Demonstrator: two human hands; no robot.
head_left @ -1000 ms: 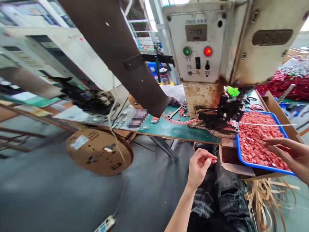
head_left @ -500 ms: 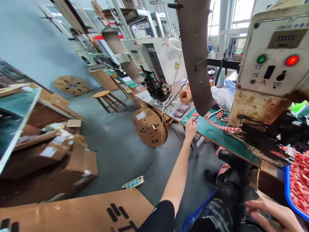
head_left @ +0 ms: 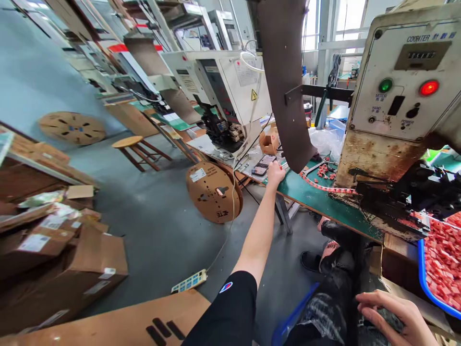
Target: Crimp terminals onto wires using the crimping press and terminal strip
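Note:
My left hand [head_left: 275,175] reaches out to the edge of the green-topped bench [head_left: 326,205], its fingers curled closed beside a smartphone [head_left: 264,165] that lies face up. A bit of red shows at the fingertips; what they hold is hidden. A strip of red and white pieces [head_left: 326,188] runs on the bench from near the hand to the counter machine [head_left: 399,86]. Low at the right, above my lap, my right hand [head_left: 398,315] hangs with fingers loosely bent and apart, holding nothing. The nearest thing to it is a blue-rimmed bin [head_left: 422,271] of small red pieces.
A brown hanging strip [head_left: 286,86] comes down close to my left hand. Beyond stand a second white machine [head_left: 223,86] and a cardboard reel [head_left: 212,192]. Cardboard boxes [head_left: 90,250], a power strip [head_left: 189,281] and a stool [head_left: 127,142] are on the floor at left.
The view has turned slightly right. My left hand has moved a little forward, closer to the phone, and covers the red pieces seen ahead of it. My right hand stays over my lap.

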